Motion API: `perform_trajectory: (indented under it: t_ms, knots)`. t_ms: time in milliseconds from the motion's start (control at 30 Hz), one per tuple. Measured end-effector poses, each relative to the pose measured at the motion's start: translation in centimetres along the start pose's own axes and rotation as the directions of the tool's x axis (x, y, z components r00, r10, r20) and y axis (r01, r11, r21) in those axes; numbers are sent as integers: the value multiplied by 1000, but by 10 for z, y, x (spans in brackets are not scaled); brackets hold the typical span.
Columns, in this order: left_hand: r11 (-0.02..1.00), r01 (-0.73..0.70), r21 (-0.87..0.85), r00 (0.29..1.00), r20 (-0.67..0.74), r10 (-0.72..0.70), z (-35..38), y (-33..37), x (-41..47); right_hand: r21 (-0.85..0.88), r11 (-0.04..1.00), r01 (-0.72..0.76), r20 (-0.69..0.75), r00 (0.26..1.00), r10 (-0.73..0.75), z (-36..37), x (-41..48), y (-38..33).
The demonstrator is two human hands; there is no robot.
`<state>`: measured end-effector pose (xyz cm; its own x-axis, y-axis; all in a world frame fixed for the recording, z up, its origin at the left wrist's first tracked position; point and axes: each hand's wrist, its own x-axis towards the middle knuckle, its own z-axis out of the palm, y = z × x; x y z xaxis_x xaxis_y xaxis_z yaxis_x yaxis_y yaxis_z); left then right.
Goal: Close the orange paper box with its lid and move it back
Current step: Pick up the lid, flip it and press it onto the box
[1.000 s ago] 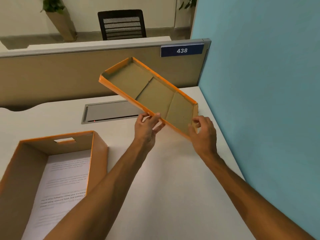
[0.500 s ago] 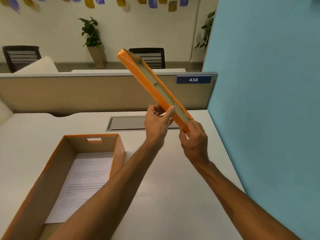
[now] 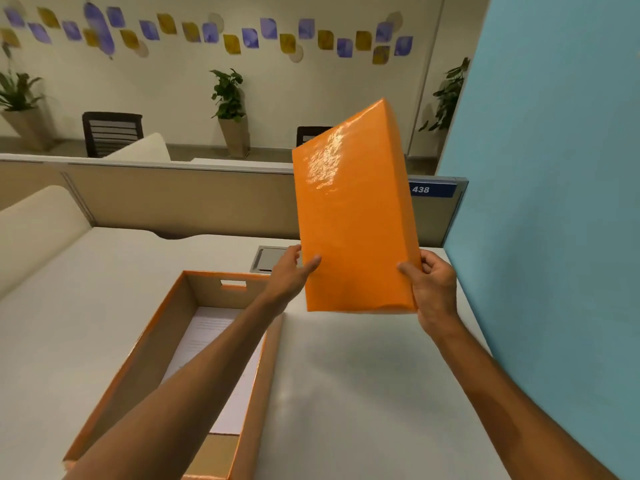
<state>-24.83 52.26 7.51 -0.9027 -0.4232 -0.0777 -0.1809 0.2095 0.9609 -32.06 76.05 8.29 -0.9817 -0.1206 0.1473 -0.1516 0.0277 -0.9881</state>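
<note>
My left hand [image 3: 289,271] and right hand [image 3: 433,285] grip the lid [image 3: 353,216] aloft; the orange box [image 3: 221,393] sits open, unmoved.

An office: numbered desk partition [image 3: 420,189], chairs [image 3: 112,133], potted plants [image 3: 228,95].

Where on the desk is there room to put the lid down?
Bare desk lies between the open orange box and the blue wall, under the lid. More lies left of the box. The box itself holds paper.
</note>
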Motion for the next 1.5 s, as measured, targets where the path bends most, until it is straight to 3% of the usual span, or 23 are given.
perform_trajectory:
  t_ms: [200, 433, 800, 1133, 1500]
  knots:
    - [993, 116, 4, 993, -10, -116, -76, -29, -14, 173, 970, -173, 38, 985, 169, 29, -18, -9]
    - [1000, 0, 6, 999, -51, 1, -161, -34, -47, 261, 920, -292, 78, 956, 281, 88, -60, -15]
    - [1000, -16, -13, 999, -49, 15, -276, -65, -89, 64, 939, -337, 109, 938, 330, 155, -141, -16]
    - [980, 54, 190, 998, 33, -61, -300, -134, -142, -57, 878, -475, 136, 868, 478, 188, -200, 18]
    - [974, 162, 159, 985, 30, -168, -297, -168, -171, -118, 828, -548, 164, 812, 560, 202, -230, 43]
